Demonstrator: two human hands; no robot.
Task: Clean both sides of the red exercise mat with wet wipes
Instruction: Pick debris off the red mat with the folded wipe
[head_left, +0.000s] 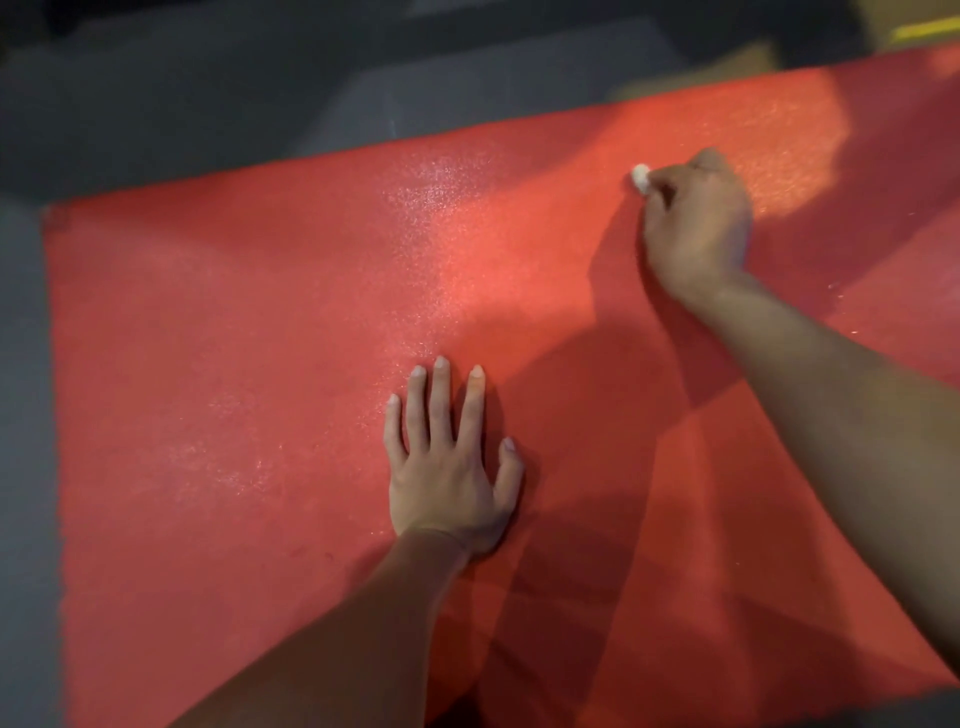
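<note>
Head view: left hand (449, 480) flat on grainy red mat (234, 338); right hand (698, 223) pinches crumpled wipe (640, 177).

There is one red mat (260, 338). It lies flat on the gray floor (26, 389) and fills most of the view. Its left edge and its far edge both show, and so does the far left corner.

There are two hands. The left hand (449, 467) lies flat near the middle of the mat, with five fingers spread out. The right hand (696, 223) is close to the far edge of the mat.

There is one white wipe (640, 176) (only a small bunched bit pokes out). The right hand's curled fingers hold it.
</note>
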